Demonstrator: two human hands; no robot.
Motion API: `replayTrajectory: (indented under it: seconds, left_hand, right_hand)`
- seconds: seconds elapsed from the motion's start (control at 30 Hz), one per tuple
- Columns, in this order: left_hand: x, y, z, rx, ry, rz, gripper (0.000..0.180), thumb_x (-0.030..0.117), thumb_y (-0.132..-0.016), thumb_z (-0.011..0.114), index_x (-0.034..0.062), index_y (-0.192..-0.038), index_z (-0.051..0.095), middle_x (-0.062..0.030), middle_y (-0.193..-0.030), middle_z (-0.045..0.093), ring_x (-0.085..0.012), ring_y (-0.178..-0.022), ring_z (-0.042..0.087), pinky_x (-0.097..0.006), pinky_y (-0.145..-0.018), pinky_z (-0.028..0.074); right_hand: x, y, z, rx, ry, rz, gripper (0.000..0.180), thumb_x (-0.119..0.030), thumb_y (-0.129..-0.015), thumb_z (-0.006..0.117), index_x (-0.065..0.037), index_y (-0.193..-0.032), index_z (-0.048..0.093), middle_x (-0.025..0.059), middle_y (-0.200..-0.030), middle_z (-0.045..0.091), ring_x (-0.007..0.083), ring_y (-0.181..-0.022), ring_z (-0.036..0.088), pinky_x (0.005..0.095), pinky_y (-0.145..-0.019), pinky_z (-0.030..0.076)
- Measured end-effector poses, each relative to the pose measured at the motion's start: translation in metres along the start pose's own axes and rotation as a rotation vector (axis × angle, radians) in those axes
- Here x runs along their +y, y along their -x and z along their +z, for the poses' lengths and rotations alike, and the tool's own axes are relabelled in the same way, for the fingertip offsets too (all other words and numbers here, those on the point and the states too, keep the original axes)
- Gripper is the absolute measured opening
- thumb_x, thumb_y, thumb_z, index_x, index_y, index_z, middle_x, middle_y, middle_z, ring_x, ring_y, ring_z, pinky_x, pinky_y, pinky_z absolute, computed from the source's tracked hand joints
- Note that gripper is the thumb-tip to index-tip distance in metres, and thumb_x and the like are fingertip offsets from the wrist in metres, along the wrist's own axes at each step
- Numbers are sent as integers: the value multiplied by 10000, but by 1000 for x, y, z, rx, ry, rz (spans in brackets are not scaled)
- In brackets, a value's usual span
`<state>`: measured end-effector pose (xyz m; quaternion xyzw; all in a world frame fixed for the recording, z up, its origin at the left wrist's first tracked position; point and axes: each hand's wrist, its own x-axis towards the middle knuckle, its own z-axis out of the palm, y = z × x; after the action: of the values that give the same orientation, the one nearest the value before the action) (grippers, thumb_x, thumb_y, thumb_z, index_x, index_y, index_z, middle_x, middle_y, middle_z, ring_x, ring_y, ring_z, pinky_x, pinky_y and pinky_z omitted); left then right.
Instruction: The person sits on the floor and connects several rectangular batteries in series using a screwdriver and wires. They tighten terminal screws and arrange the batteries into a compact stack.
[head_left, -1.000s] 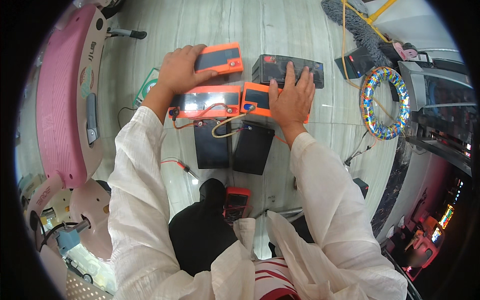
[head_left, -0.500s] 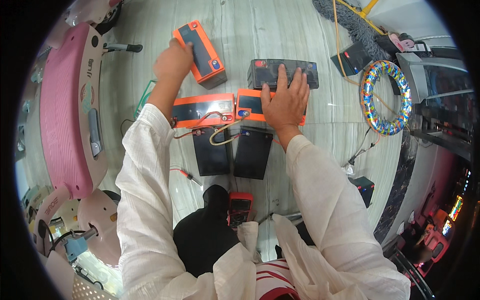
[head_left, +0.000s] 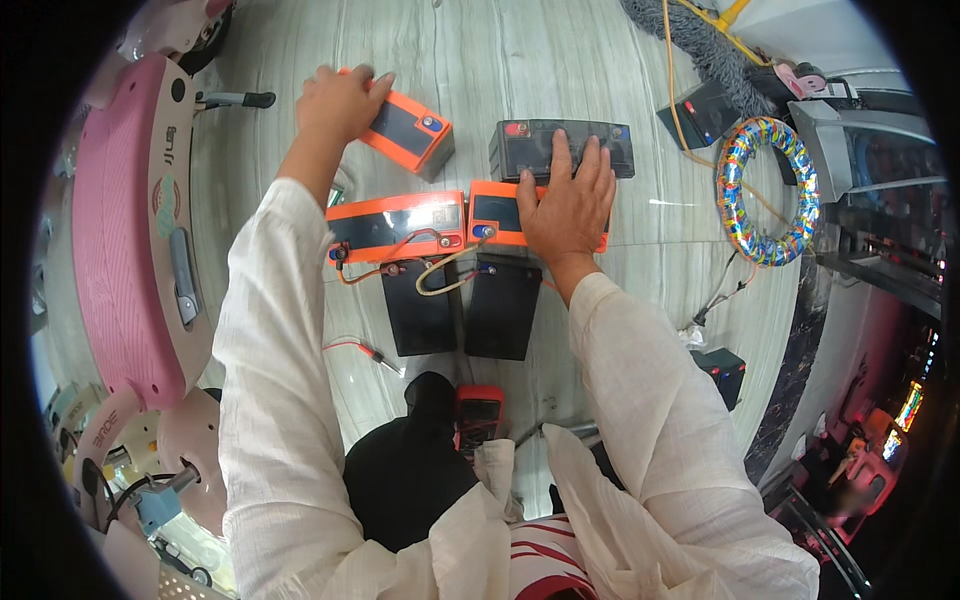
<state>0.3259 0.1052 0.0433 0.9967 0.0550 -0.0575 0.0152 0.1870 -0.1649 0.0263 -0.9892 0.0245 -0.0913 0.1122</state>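
At the far left, my left hand (head_left: 338,104) is closed round the far end of a loose orange-topped battery (head_left: 400,132), which lies slanted on the floor. My right hand (head_left: 570,205) lies flat with fingers spread. Its palm covers part of a second orange battery (head_left: 492,208), and its fingertips reach onto a dark grey battery (head_left: 508,155) behind. To the left sits another orange battery (head_left: 395,226). Short wires (head_left: 432,285) link these orange ones with two black batteries (head_left: 418,310) (head_left: 505,310) in front.
A red multimeter (head_left: 480,412) lies near my black-clad leg, a red probe lead (head_left: 372,354) left of it. A pink scooter-like vehicle (head_left: 130,230) stands left. On the right are a colourful wrapped ring (head_left: 730,190), more black batteries (head_left: 722,372), a cable and a grey mop (head_left: 705,55).
My left hand has moved left and turned the loose orange battery, its far end swinging left. The left orange battery in the row sits slightly further left and tilted. My right hand stays put.
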Motion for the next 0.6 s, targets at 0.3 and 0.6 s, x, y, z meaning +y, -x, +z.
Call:
replayTrajectory:
  seconds: [0.3, 0.6]
  left_hand:
    - [-31, 40, 41, 133, 210, 272, 530, 526, -984, 356, 158, -1210, 664, -135, -1110, 684, -334, -1149, 585, -460, -953, 458]
    - [9, 58, 5, -214, 262, 183, 535, 594, -976, 354, 229, -1175, 690, -61, -1026, 724, -290, -974, 668, -406, -838, 505]
  right_hand:
    - [-7, 2, 4, 5, 10, -27, 671, -414, -909, 554, -59, -1458, 404, 307, -1480, 317, 461, -1411, 243, 540, -1157, 188]
    - [-3, 0, 2, -5, 27, -4, 670, -411, -906, 562, -66, -1459, 403, 294, -1491, 300, 454, -1412, 234, 543, -1154, 183]
